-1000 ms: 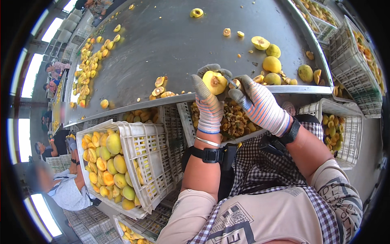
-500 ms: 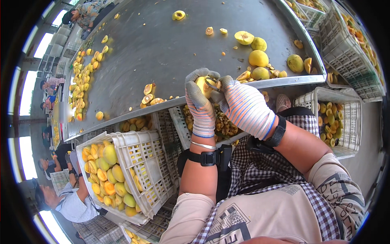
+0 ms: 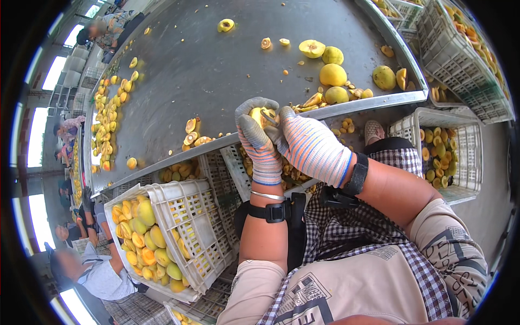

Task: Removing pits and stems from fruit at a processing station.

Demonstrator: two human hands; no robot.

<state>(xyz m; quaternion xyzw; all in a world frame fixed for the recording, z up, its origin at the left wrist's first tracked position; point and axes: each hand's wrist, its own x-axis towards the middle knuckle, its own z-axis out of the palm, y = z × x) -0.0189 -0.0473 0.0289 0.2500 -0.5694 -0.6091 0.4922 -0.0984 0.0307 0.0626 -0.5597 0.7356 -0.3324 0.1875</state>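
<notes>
My gloved left hand (image 3: pixel 255 141) is closed around a yellow peach piece (image 3: pixel 258 112) just over the near edge of the grey metal table (image 3: pixel 216 76). My gloved right hand (image 3: pixel 314 146) is closed on a small metal pitting tool (image 3: pixel 269 118), which is pressed at the fruit; its tip is largely hidden by my fingers. Whole and halved peaches (image 3: pixel 332 75) lie on the table to the right, with cut pieces (image 3: pixel 190 126) along the rim to the left. Under my hands, a crate of scraps (image 3: pixel 244 162) is partly covered by my arms.
A tilted white crate full of peaches (image 3: pixel 184 238) stands at lower left. More crates (image 3: pixel 460 162) are on the right, some stacked higher (image 3: pixel 460 65). Co-workers (image 3: pixel 103 271) sit along the left side. Scattered halves (image 3: pixel 105 124) line the table's far left part.
The fruit's cut face, turned up to view a second ago, is now mostly covered as both hands have closed in around it with the tool. The whole view has shifted slightly.
</notes>
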